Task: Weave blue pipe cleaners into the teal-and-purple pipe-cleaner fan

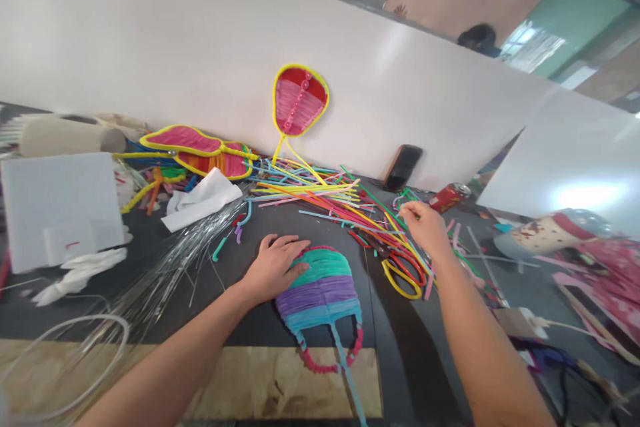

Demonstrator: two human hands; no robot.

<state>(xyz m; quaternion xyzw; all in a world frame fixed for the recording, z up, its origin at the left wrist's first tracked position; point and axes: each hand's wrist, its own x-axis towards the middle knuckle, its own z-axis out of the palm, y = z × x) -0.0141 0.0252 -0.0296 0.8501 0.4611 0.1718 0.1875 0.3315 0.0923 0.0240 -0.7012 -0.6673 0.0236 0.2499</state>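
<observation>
Striped green, purple and blue fuzzy-stem panel [320, 292] lies on the dark tabletop [240, 330], bands seemingly complete, trailing blue strand [349, 373] apparently unfinished. I see the left hand [274, 267] across it, fingers apart; the right hand [425, 223] has fingertips together, on what I cannot tell.

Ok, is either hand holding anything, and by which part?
The left hand lies on the upper left of the striped pipe-cleaner panel, not visibly gripping it. Whether the pinched right hand holds anything cannot be told.
</observation>
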